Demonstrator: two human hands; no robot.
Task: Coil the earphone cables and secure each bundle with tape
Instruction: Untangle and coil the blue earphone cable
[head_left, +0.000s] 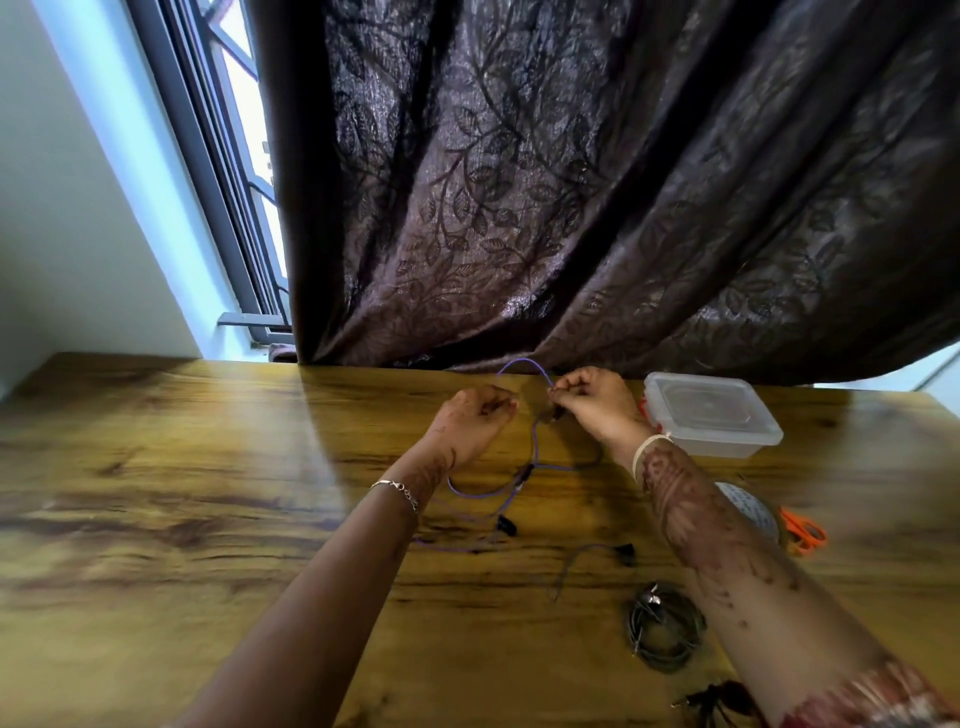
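Observation:
A purple earphone cable (534, 452) arcs between both hands near the table's far edge and trails down onto the wood, ending in black earbuds (506, 525). My left hand (475, 421) pinches one end of the arc. My right hand (592, 402) pinches the other end, fingers closed on the cable. A coiled dark cable bundle (665, 626) lies near my right forearm. Another dark bundle (719, 701) sits at the bottom edge. A tape roll (756, 512) shows partly behind my right forearm.
A clear lidded plastic box (714, 413) stands right of my right hand. Orange scissors (804, 532) lie beside the tape. The wooden table (182, 493) stretches to the left. A dark leaf-patterned curtain (571, 182) hangs just behind the table's far edge.

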